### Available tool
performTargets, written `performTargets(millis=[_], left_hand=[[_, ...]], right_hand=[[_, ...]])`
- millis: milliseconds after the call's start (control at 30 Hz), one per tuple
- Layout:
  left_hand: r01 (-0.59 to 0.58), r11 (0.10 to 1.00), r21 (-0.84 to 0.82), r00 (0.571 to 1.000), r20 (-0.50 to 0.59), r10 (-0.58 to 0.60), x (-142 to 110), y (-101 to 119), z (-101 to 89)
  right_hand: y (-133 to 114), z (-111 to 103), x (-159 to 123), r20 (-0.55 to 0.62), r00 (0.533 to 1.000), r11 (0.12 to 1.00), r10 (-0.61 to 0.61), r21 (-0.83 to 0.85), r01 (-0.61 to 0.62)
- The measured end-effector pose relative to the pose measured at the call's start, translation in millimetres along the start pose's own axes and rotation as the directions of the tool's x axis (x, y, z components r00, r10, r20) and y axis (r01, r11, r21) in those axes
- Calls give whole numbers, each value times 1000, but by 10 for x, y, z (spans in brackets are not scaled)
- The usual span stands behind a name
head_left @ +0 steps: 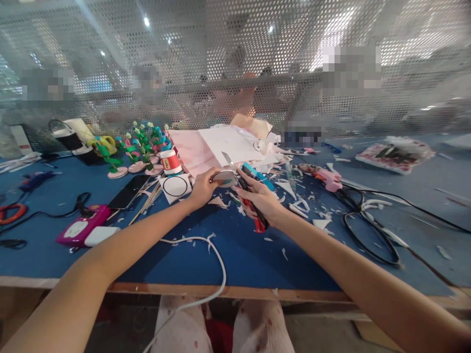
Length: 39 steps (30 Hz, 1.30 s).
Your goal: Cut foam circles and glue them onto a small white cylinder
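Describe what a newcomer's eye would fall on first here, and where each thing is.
First, over the middle of the blue table, the right hand holds a red-and-black cutter, blade out, close to the round pale piece in the left hand. Next come the bright green model plants at the back left, then the magenta box on the left, nearer the front.

Blue worktop (257, 264), red-and-black knife (243, 185), whitish disc (224, 180) at centre, white card (175, 187) with black ring, magenta-and-white socket block (80, 227) at left, pink glue gun (331, 180) at right, grey screen (213, 44) patterned with round holes, pale trousers (259, 328) with reddish spots
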<state>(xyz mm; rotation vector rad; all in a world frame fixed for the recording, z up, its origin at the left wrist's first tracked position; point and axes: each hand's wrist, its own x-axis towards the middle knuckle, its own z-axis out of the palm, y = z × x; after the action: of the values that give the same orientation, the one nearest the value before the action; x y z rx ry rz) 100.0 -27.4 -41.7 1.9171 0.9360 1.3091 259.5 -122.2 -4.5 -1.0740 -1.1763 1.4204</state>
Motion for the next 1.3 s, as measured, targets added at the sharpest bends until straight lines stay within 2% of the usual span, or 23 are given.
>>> performTargets(millis=[133, 467, 700, 800, 900, 967, 1133, 1300], left_hand=[[7, 1000, -14, 1000, 15, -6, -4, 13, 7], [62, 998, -18, 992, -112, -63, 19, -16, -6], [33, 997, 73, 998, -58, -29, -11, 18, 18], [47, 994, 96, 997, -70, -41, -8, 21, 20], [93, 995, 36, 993, -75, -90, 13, -12, 6], [138, 989, -52, 988, -69, -141, 30, -41, -3], [183, 942, -280, 978, -49, -205, 40, -46, -9], [110, 945, -308, 994, 14, -111, 39, -10, -1]], right_hand=[[12, 5, 13, -2, 1000, 1000, -7, -5, 7], [52, 2, 45, 8, 1000, 1000, 1, 4, -1], [61, 37, 19, 50, 999, 1000, -16, -6, 16], [27, 63, 15, -23, 1000, 1000, -17, 9, 17], [-12, 50, 43, -162, 987, 997, 9, 74, 3], [-27, 23, 74, -215, 976, 992, 22, 123, 5], [-14, -15, 132, -181, 983, 990, 41, 143, -15], [35, -9, 155, -188, 982, 996, 8, 85, 8]])
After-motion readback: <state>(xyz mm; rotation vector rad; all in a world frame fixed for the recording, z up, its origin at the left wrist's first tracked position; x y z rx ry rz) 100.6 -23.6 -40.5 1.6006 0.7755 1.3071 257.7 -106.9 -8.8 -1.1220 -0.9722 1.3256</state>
